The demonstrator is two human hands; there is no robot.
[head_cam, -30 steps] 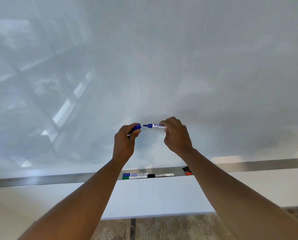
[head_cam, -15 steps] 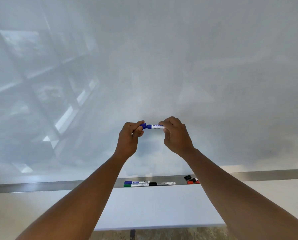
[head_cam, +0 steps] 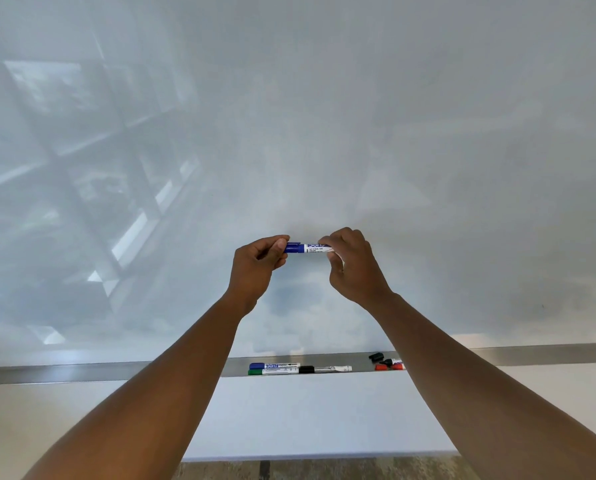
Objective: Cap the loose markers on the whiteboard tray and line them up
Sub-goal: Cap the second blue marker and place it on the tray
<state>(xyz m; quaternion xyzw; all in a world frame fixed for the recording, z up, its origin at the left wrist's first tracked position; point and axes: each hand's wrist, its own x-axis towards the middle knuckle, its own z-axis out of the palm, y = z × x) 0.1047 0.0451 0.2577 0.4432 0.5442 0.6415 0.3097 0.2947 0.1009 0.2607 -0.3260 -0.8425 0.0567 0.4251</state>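
Note:
A blue marker is held level in front of the whiteboard, well above the tray. My left hand pinches its blue cap, which sits on the marker's left end. My right hand grips the white barrel at its right end. On the metal tray below lie a capped blue marker, a green marker and a black marker close together. Further right lie a loose black cap, a red cap and a red marker, partly hidden by my right forearm.
The glossy whiteboard fills the upper view and reflects windows. A white wall panel runs below the tray, with floor at the bottom edge.
My left hand brought the blue cap to the marker's bare tip and pushed it on. The gap between cap and barrel has closed. Both hands stayed at the same height.

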